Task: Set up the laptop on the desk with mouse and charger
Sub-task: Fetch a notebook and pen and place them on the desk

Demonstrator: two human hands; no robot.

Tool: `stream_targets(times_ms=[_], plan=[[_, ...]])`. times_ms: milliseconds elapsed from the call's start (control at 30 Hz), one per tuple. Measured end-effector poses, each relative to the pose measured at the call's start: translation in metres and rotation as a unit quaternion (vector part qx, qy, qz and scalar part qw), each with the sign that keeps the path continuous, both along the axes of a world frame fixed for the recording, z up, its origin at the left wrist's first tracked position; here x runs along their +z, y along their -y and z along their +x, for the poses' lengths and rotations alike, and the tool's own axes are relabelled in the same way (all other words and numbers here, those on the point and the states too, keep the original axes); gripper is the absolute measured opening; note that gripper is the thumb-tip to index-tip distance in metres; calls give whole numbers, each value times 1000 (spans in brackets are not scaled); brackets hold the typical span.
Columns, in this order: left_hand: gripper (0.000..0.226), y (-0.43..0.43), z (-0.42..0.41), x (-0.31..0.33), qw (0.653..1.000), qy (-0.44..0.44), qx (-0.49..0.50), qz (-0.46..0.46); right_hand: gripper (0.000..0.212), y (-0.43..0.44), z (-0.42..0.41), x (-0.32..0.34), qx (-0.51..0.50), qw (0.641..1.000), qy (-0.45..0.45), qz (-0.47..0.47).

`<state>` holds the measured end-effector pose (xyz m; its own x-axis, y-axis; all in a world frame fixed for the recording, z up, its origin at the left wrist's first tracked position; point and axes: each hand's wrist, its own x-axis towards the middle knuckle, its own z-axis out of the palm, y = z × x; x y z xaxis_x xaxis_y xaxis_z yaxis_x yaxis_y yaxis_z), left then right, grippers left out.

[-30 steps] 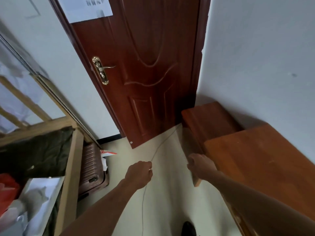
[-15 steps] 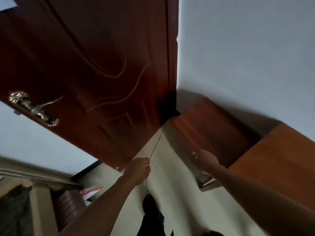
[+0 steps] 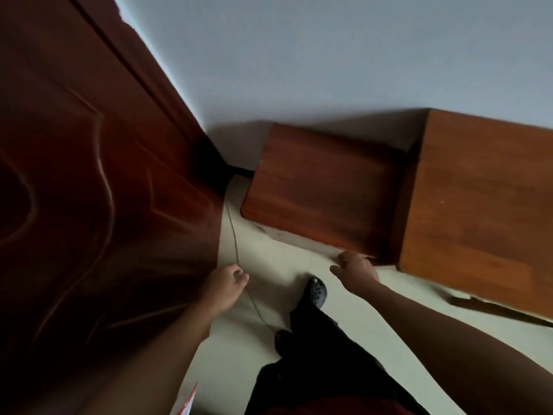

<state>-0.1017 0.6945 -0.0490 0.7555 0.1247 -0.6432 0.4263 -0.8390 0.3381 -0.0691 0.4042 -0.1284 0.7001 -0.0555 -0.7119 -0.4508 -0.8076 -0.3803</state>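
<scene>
Our left hand (image 3: 226, 284) grips a thin cable (image 3: 234, 238) that runs across the floor (image 3: 269, 256) toward the corner by the door (image 3: 89, 190). Our right hand (image 3: 356, 274), relaxed and empty, hovers at the near corner of the low cabinet (image 3: 323, 199).

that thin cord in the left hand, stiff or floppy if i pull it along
Probably floppy: the cord is very thin and bends in loose curves either side of the left hand. Likely light too, so it should follow a pull easily. It may snag near the corner beside the cabinet, where it disappears.
</scene>
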Motion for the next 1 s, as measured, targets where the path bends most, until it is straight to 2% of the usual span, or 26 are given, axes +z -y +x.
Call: stream_targets(times_ms=[100,167,300,367,467,533,600,700,767,833,900,1000], plan=[[38,0,32,-33,999,-32,-2,-28,49,6,6,-27,-120,993,-16,12],[38,-1,51,-51,998,-31,15,-53,57,8,8,-41,-220,975,-19,25],[36,-2,79,-87,984,-14,123,-127,76,7,13,-63,-434,900,-25,18],[40,-4,95,-108,956,-32,238,-167,82,3,14,-76,-556,831,-17,30],[59,-16,125,-148,885,-59,397,-236,76,-5,20,-99,-706,696,14,135],[70,-24,140,-176,851,-77,439,-277,74,-11,22,-113,-757,618,32,211],[79,-29,149,-193,823,-89,463,-317,68,-15,24,-120,-787,555,50,264],[87,-32,155,-209,787,-113,480,-370,59,-15,25,-127,-812,484,78,317],[92,-31,154,-218,778,-120,483,-383,57,-16,26,-133,-817,466,95,327],[99,-28,152,-227,784,-110,480,-378,59,-17,26,-140,-815,462,109,333],[104,-26,150,-230,787,-95,479,-379,64,-18,25,-142,-807,469,121,339],[102,-26,146,-238,792,-77,473,-377,63,-16,17,-151,-797,499,124,317]])
